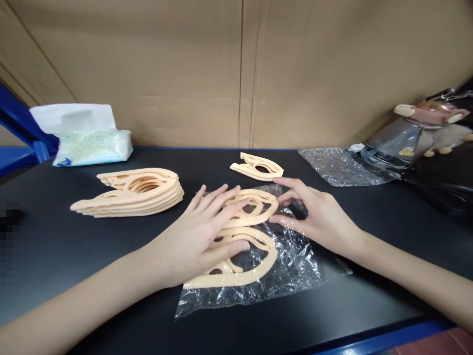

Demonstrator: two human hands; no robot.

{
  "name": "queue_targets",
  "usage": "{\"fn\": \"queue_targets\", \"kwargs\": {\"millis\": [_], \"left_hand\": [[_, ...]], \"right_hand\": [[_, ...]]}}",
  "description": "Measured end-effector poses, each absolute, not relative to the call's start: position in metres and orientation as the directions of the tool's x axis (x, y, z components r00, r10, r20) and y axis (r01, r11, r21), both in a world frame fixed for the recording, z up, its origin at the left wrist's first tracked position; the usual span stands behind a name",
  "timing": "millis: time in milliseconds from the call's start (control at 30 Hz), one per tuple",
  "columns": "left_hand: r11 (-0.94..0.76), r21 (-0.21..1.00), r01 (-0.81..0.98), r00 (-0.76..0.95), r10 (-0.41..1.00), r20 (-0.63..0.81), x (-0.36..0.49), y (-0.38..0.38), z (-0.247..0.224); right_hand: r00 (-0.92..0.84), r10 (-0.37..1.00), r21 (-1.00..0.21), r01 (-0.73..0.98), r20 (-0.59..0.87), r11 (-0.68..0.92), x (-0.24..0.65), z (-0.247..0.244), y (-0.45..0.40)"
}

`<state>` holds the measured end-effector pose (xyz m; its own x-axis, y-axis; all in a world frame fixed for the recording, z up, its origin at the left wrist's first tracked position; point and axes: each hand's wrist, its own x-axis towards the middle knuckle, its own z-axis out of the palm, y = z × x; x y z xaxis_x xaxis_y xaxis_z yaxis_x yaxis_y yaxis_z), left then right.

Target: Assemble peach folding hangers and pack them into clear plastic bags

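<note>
Two beige plastic pieces that look like folded clothes hangers, an upper one [271, 209] and a lower one [254, 273], lie side by side with a clear plastic bag [291, 264]. Whether they are inside it or on top, I cannot tell. My left hand [201, 231] rests flat across both hangers, fingers spread, hiding their left parts. At the rounded right end of the upper hanger is my right hand [312, 209]. Its thumb and fingers are bent but apart, the tips touching or close to the hanger's edge.
To the left sits a stack of several similar hangers [162, 199]; a smaller stack [273, 172] lies at the back. A tissue pack [92, 145] stands back left. Another clear bag [332, 167] lies back right, beside a transparent bag with a toy-like top [391, 138]. Cardboard [185, 74] walls the back.
</note>
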<state>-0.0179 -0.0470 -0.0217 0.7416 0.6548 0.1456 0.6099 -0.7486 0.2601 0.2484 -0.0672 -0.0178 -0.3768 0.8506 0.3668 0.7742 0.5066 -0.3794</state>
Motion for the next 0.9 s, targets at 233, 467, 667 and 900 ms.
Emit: {"fn": "queue_targets", "kwargs": {"millis": [233,467,667,900], "left_hand": [[-0.697,0.307,0.648,0.685,0.709,0.166,-0.019,-0.046,-0.016],[-0.596,0.369,0.714,0.591,0.795,0.139,-0.024,-0.040,-0.014],[-0.542,0.444,0.714,0.549,0.826,0.126,-0.023,-0.039,-0.010],[-0.637,0.428,0.641,0.645,0.750,0.150,-0.025,-0.038,-0.010]], "right_hand": [[-0.499,0.812,-0.515,0.632,0.303,0.580,0.253,-0.019,-0.069],[-0.451,0.837,-0.574,0.613,0.308,0.542,0.253,-0.016,-0.073],[-0.559,0.778,-0.576,0.548,0.288,0.607,0.255,-0.015,-0.075],[-0.626,0.727,-0.548,0.517,0.283,0.658,0.258,-0.017,-0.074]]}}
